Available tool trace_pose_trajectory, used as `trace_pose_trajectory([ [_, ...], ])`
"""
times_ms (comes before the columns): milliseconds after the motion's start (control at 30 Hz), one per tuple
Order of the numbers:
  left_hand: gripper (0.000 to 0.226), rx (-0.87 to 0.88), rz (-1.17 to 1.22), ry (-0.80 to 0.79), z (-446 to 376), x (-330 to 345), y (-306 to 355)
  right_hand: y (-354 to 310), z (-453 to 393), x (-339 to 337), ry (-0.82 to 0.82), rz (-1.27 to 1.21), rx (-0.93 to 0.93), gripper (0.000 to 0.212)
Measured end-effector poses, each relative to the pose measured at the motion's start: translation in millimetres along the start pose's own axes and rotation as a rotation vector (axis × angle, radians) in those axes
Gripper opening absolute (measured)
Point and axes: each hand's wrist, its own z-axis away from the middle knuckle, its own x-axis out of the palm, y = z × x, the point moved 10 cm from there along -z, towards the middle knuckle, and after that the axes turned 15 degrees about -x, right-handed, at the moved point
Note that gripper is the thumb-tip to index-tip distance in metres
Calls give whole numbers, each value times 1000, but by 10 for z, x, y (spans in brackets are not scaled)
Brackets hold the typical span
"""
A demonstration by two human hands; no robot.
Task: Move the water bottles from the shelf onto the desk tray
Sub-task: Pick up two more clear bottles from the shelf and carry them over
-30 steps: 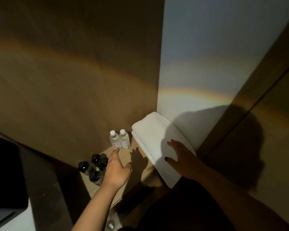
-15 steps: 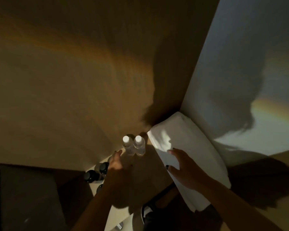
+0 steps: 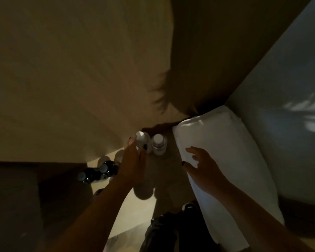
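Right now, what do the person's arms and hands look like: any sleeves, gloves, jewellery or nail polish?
Both forearms are bare as far as the frame shows, with no sleeves, gloves or watch visible. The left hand has dark polish on the thumbnail, though one fingertip nail looks pale in the light. The right hand shows a dark-polished thumbnail too. No rings can be made out; the light is dim.

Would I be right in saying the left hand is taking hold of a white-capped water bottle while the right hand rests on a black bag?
Not quite: in the head view the right hand rests on the folded white towel, not a bag. The left hand is indeed closing on the white-capped water bottle.
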Motion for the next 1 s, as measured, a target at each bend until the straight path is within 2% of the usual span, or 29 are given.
trace_pose_trajectory([
  [200, 50, -1, 1, 66, -384, 187, -148, 308, -311, 295, -110, -2, -78, 48],
  [400, 26, 5, -3, 56, -648, 336, -160, 542, -422, 481, -60, -55, -102, 45],
  [600, 26, -23, -19, 137, -627, 311, -265, 530, -399, 641, -104, -10, -166, 47],
  [800, 35, -23, -75, 386, -318, -304, -368, 287, -466, 337, -37, 115, -274, 53],
  [900, 34, -11, -59, 461, -62, -732, -312, -52, -479, 202, -12, 181, -408, 51],
  [1000, 27, 6, 59, 474, 153, -1122, -272, -487, -448, 293, -56, 131, -515, 53],
])
